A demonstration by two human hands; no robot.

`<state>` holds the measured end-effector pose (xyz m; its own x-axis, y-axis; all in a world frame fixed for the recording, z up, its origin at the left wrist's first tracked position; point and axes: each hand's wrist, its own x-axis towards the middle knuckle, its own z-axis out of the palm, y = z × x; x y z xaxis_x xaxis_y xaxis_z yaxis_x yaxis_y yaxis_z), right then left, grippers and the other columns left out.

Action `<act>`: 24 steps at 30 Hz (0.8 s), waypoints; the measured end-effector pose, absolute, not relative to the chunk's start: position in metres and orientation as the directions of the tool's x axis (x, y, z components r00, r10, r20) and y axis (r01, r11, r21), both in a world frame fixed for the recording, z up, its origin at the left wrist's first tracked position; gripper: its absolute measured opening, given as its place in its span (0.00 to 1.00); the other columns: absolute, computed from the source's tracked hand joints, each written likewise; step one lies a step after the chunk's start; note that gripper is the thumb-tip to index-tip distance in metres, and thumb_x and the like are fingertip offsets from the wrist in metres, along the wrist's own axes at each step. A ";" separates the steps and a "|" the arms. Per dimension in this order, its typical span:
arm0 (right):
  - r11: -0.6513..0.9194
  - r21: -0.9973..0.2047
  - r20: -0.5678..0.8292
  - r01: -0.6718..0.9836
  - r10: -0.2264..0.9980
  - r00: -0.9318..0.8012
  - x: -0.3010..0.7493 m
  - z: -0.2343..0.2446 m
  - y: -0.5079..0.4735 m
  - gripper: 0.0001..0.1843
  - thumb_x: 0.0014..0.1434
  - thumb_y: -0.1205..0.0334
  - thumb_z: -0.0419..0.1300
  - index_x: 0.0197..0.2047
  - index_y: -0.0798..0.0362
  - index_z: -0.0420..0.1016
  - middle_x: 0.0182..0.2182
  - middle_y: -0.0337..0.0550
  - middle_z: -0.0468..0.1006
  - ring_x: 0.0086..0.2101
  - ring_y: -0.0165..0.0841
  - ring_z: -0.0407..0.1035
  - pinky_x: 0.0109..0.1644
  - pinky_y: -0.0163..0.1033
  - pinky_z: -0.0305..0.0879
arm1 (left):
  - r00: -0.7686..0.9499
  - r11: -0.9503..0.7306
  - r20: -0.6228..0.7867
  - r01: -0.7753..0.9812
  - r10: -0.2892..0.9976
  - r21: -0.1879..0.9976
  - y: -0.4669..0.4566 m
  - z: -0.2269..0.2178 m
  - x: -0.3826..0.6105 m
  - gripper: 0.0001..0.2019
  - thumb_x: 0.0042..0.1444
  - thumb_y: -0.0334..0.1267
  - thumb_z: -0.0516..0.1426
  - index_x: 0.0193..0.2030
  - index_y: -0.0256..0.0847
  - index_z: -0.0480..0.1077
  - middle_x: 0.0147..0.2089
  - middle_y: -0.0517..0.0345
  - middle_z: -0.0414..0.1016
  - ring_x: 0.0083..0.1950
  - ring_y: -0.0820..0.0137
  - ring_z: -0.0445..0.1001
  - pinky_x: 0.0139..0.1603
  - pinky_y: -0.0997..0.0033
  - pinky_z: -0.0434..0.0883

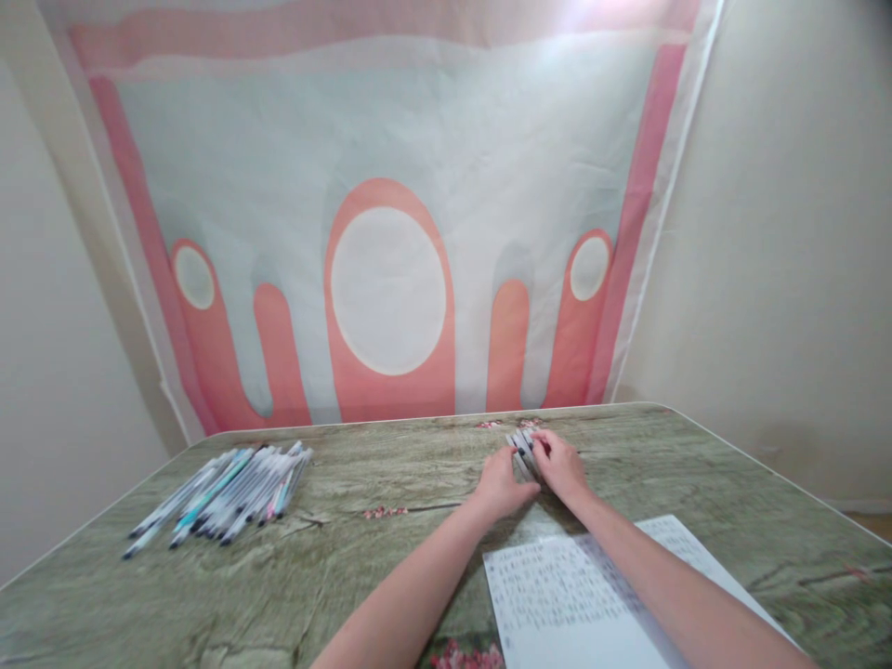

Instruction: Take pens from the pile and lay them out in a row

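A small bunch of pens [520,446] with pale barrels and some dark parts lies near the far edge of the table, between my two hands. My left hand [500,483] is curled against the bunch's left side, its thumb near the close end. From the right, my right hand [559,465] has its fingers bent onto the same pens. My fingers hide part of the bunch. Off to the left, a loose pile of pens [241,488] lies on the table, mostly clear and white with dark tips, a few turquoise and one pinkish.
An open notebook [557,595] with handwritten lines lies under my right forearm. The wood-patterned table [376,576] has pink blossom prints. Behind its far edge hangs a pink and grey cloth [390,121], with plain walls at both sides.
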<state>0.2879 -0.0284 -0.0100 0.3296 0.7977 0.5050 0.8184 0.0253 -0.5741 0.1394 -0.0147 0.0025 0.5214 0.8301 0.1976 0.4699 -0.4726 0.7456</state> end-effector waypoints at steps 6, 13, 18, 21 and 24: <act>0.029 -0.619 0.512 0.785 0.773 0.375 0.291 -0.012 -0.026 0.13 0.52 0.61 0.47 0.38 0.51 0.70 0.33 0.42 0.76 0.33 0.33 0.69 0.36 0.36 0.61 | 0.567 -0.622 0.301 0.540 0.767 0.567 -0.017 -0.001 0.140 0.39 0.34 0.50 0.60 0.54 0.35 0.57 0.51 0.45 0.64 0.52 0.58 0.61 0.53 0.60 0.56; 0.041 -0.626 0.517 0.778 0.770 0.375 0.291 -0.011 -0.027 0.13 0.52 0.61 0.47 0.37 0.51 0.70 0.31 0.42 0.76 0.32 0.33 0.69 0.35 0.36 0.62 | 0.560 -0.628 0.310 0.566 0.768 0.535 -0.018 0.002 0.141 0.36 0.36 0.48 0.59 0.52 0.33 0.58 0.50 0.45 0.65 0.51 0.59 0.61 0.53 0.62 0.57; 0.094 -0.604 0.559 0.791 0.758 0.337 0.292 -0.012 -0.027 0.13 0.52 0.61 0.47 0.37 0.51 0.70 0.31 0.42 0.75 0.32 0.34 0.68 0.35 0.36 0.62 | 0.574 -0.628 0.300 0.542 0.762 0.558 -0.019 0.005 0.130 0.37 0.36 0.50 0.59 0.53 0.34 0.58 0.51 0.44 0.64 0.52 0.59 0.61 0.52 0.62 0.58; 0.174 -0.557 0.609 0.812 0.750 0.257 0.290 -0.011 -0.028 0.13 0.52 0.62 0.47 0.37 0.52 0.70 0.31 0.43 0.75 0.31 0.33 0.68 0.35 0.37 0.62 | 0.565 -0.623 0.302 0.549 0.768 0.557 -0.012 0.009 0.103 0.35 0.39 0.50 0.58 0.54 0.34 0.58 0.52 0.45 0.63 0.53 0.60 0.61 0.53 0.64 0.58; 0.252 -0.478 0.658 0.841 0.737 0.153 0.287 -0.010 -0.030 0.12 0.52 0.62 0.48 0.36 0.52 0.70 0.30 0.43 0.75 0.31 0.34 0.68 0.37 0.37 0.62 | 0.497 -0.570 0.284 0.656 0.820 0.496 0.004 0.014 0.056 0.29 0.43 0.46 0.56 0.52 0.34 0.60 0.51 0.46 0.65 0.53 0.63 0.62 0.53 0.65 0.58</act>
<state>0.2871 -0.0304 -0.0104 0.1534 0.7370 0.6583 0.8415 0.2518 -0.4780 0.0559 0.0043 0.0137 0.4971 0.8197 0.2845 0.6556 -0.5696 0.4957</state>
